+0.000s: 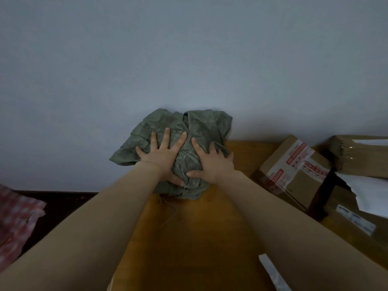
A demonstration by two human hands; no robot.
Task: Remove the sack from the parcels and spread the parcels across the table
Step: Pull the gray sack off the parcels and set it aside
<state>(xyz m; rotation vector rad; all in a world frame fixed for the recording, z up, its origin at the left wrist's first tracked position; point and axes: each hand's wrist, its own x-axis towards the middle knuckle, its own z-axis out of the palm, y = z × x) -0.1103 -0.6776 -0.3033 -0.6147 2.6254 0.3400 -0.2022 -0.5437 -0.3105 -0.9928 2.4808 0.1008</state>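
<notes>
A crumpled grey-green sack [201, 127] is bunched in a heap at the table's far left corner, against the wall. Both my hands lie on it with fingers spread and thumbs hooked around its near side: my left hand [165, 156] on the left half, my right hand [212, 162] on the right half. The parcels lie apart from the sack on the right: a brown box with red-and-white tape [294, 171], a box [361, 154] behind it, and another labelled box [352, 223] nearer me. A loose string [170, 215] trails from the sack.
The wooden table [199, 238] runs from me to the pale wall [189, 59]. A white mailer [369, 194] lies among the boxes, and a white plastic strip [273, 274] lies near my right arm. A pink checked cloth [16, 219] is off the table's left side.
</notes>
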